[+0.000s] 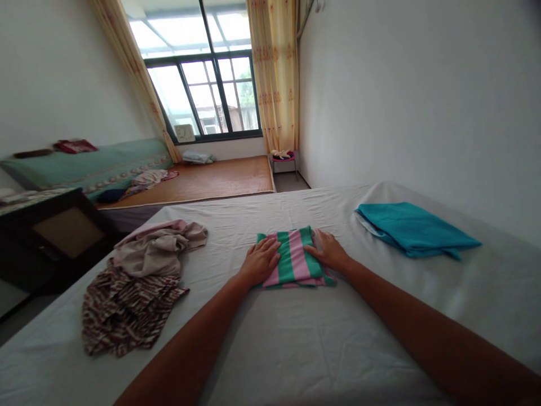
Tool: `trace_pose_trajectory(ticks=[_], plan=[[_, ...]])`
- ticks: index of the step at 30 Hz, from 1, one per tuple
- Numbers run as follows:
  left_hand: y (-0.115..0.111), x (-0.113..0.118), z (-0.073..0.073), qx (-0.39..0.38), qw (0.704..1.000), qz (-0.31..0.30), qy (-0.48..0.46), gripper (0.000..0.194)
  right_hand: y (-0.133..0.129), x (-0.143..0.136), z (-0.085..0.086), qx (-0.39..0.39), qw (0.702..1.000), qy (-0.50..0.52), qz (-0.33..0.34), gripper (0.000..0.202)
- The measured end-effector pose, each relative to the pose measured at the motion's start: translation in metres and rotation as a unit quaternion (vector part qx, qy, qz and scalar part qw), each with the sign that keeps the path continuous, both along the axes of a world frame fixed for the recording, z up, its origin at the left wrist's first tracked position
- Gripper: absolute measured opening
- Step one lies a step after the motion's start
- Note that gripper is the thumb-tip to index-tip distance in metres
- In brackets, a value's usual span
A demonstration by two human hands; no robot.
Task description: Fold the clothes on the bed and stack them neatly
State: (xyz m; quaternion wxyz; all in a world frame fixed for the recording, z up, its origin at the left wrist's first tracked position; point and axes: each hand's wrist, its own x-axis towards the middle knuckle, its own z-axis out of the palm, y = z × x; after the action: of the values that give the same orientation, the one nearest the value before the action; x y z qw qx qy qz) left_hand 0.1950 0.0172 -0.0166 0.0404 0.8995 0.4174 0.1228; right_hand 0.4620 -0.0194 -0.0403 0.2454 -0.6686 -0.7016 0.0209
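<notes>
A green and pink striped garment (291, 256), folded into a small rectangle, lies in the middle of the white-sheeted bed (270, 349). My left hand (261, 260) rests flat on its left part, fingers stretched out. At the right edge of the cloth is my right hand (329, 251), its thumb on the stripes and its other fingers extended along the side. Both hands are open and neither grips the fabric. Parts of the garment are hidden under my fingers.
A folded teal cloth (416, 228) lies to the right near the wall. Crumpled beige clothing (154, 251) and a brown patterned garment (129, 310) lie on the left. Beyond are a dark cabinet (54, 242), a second bed (228, 175) and a pink stool (284, 159) below the window.
</notes>
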Motion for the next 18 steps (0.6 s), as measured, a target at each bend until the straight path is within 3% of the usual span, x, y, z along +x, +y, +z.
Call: trace_pose_trajectory(ticks=[5,7,9,11,13,15,18], plan=[[-0.002,-0.001,0.000,0.001,1.000,-0.008,-0.017,0.048,-0.007,-0.021,0.005,-0.008,0.984,0.174,0.039,0.072],[-0.003,-0.002,0.001,0.002,0.999,-0.011,-0.030,0.047,-0.010,-0.030,0.013,-0.020,0.947,0.317,0.058,0.080],[-0.004,-0.003,0.002,0.006,0.999,-0.017,-0.049,0.047,-0.014,-0.037,0.024,-0.045,0.882,0.467,0.041,0.085],[-0.004,-0.005,0.003,0.011,0.997,-0.027,-0.075,0.045,-0.018,-0.043,0.032,-0.079,0.811,0.579,0.024,0.078],[-0.003,-0.006,0.003,0.013,0.993,-0.039,-0.109,0.043,-0.021,-0.048,0.037,-0.121,0.758,0.640,0.047,0.061],[0.000,-0.008,0.002,0.011,0.987,-0.037,-0.157,0.042,-0.022,-0.052,0.038,-0.153,0.729,0.662,0.080,0.045],[0.007,-0.012,0.000,0.006,0.975,-0.003,-0.224,0.043,-0.015,-0.049,0.047,-0.104,0.734,0.667,0.076,0.038]])
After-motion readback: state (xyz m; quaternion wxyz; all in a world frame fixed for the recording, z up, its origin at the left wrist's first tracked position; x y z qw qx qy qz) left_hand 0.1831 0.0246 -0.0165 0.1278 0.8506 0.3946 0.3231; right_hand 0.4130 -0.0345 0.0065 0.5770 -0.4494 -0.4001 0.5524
